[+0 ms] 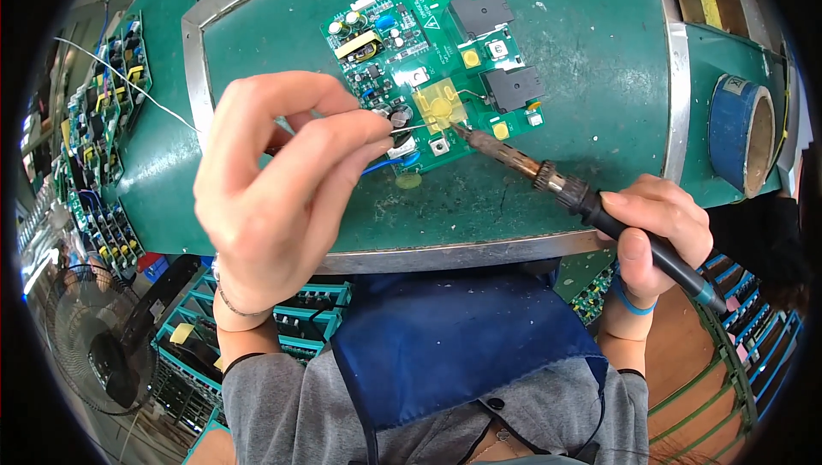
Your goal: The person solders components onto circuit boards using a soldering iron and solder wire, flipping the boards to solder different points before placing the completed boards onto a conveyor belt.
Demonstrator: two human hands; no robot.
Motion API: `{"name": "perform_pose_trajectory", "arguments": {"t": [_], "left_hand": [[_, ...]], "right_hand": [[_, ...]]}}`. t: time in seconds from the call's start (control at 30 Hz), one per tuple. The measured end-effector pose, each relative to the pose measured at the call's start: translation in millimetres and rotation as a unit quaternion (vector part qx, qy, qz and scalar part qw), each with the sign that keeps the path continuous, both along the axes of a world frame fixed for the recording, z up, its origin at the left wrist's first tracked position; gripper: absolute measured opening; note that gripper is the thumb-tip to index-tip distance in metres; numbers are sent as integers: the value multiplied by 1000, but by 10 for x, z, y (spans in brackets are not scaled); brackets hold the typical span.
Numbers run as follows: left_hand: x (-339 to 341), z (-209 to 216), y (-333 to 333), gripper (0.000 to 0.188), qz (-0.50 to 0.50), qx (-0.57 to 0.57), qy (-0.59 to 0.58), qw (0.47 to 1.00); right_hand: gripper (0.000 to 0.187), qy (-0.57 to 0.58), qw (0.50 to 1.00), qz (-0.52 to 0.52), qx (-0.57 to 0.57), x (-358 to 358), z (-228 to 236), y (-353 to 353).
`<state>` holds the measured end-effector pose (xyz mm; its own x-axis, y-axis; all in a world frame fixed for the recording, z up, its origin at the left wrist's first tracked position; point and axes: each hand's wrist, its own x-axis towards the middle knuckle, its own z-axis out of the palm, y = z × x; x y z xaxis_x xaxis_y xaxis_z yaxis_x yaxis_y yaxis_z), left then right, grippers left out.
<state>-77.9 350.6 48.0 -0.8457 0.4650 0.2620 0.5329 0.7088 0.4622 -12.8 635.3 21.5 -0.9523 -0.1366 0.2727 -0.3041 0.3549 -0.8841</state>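
Observation:
A green circuit board (435,52) lies on the green work surface, carrying black relays, capacitors and several yellow pads. Near its front edge, translucent yellow tape (440,104) covers one patch. My right hand (658,229) grips a soldering iron (556,181) by its black handle, and the iron's tip meets the board at the tape's lower edge. Between the thumb and fingers of my left hand (274,165) is a thin solder wire (414,128), its end reaching close to the iron tip. A blue wire (383,163) at the board's front edge is partly hidden by my left hand.
Metal edging (479,250) borders the work surface (582,62). At the right stands a blue-sided tape roll (736,135). Several populated boards (103,144) line the left, above a fan (103,349). Teal racks (184,366) stand below the surface.

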Motion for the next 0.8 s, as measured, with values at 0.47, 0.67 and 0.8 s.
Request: {"name": "perform_pose_trajectory", "arguments": {"t": [0.47, 0.67, 0.8], "left_hand": [[-456, 17, -262, 37, -113, -71, -131, 982], [-532, -114, -224, 38, -183, -123, -26, 975], [-535, -141, -229, 31, -204, -138, -3, 969]], "right_hand": [[32, 20, 994, -93, -55, 270, -34, 51], [34, 33, 987, -150, -48, 476, -16, 59], [35, 50, 971, -223, -64, 619, -31, 47]]}}
